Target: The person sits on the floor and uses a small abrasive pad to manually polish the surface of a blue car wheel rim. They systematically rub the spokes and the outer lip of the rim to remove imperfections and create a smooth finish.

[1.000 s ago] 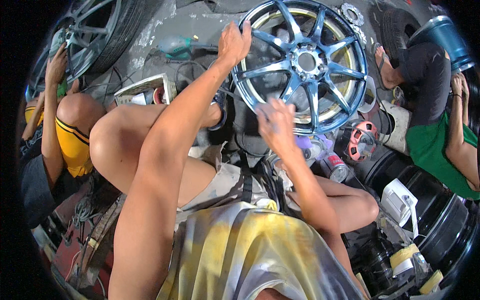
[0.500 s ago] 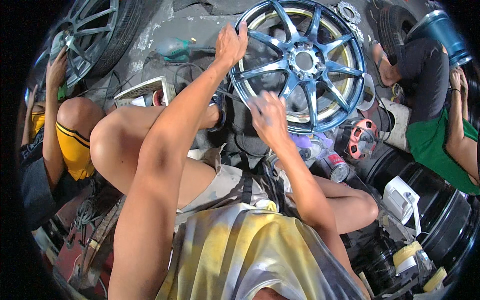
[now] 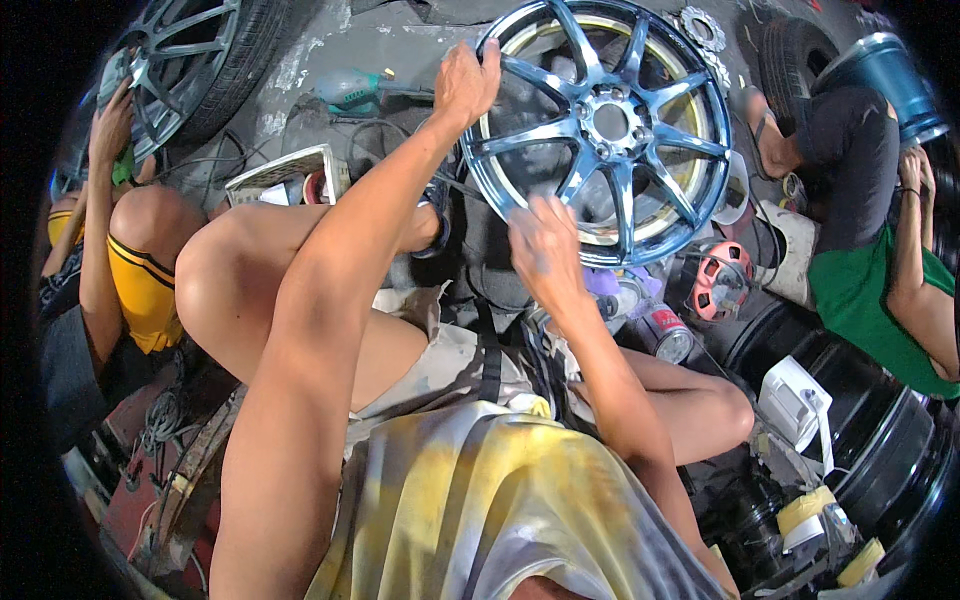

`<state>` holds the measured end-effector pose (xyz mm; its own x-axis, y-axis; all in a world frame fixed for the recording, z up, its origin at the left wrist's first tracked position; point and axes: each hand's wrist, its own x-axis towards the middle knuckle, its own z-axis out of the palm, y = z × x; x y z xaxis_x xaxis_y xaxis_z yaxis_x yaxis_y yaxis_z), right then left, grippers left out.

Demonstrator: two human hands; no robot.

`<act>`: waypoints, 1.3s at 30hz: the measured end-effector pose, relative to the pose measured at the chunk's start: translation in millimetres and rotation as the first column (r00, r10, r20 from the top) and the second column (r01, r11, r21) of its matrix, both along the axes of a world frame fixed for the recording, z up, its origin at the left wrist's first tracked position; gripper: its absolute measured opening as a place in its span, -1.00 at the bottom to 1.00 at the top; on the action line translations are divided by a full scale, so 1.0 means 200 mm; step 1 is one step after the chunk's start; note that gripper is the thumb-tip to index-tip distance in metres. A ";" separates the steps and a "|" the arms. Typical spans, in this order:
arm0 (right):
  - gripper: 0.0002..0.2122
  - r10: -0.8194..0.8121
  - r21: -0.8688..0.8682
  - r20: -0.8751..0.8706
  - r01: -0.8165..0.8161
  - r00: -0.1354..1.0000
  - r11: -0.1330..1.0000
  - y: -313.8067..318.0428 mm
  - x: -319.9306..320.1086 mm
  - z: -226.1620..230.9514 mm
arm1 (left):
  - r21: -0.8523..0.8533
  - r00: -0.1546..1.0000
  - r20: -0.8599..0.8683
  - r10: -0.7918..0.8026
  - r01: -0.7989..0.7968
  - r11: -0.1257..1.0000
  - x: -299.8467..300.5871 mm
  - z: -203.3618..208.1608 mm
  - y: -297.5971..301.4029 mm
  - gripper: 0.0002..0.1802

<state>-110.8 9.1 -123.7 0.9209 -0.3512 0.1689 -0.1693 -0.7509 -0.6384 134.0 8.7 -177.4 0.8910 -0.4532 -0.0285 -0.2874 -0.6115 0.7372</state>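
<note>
A blue-and-silver spoked wheel rim (image 3: 588, 102) is propped in front of me, its face toward me. My left hand (image 3: 467, 84) is closed round its upper left edge, with the thumb on the front side. At the lower left edge, my right hand (image 3: 547, 242) is against or just before the rim. Motion smears its fingers, so whether they hold anything is hidden. Grey-white smudges show on the surface behind the spokes.
A green power tool (image 3: 350, 92) and a white basket (image 3: 283, 172) lie to the left. Tin cans (image 3: 668, 335) and a coral-coloured slotted part (image 3: 722, 280) are at the right. Co-workers sit on both sides, one beside a grey wheel (image 3: 190, 75), the other beside a blue cylindrical piece (image 3: 885, 85).
My right hand has shifted slightly to the right and down along the rim's lower left edge. The left hand keeps its grip, and the rim stays in place.
</note>
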 end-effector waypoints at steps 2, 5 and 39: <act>-0.92 0.027 -0.007 0.030 -0.027 0.999 1.000 0.00 0.17 -0.01 | -0.003 0.999 0.035 0.012 -0.012 1.000 0.03 -0.02 0.01 -0.35; -0.82 -0.025 -0.145 0.142 0.045 0.990 0.988 0.02 0.23 -0.05 | -0.015 0.999 0.034 0.016 -0.016 1.000 0.01 -0.02 0.03 -0.34; -0.85 -0.476 0.192 -0.010 0.469 0.879 0.862 -0.23 -0.40 0.08 | -0.030 0.931 -0.342 0.127 -0.146 0.989 -0.87 0.04 0.38 -0.22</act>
<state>-190.5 -37.7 -107.7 0.6312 -0.7706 0.0887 -0.4484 -0.4558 -0.7689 -40.3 83.8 -170.0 0.8863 -0.3368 -0.3179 0.0685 -0.5835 0.8092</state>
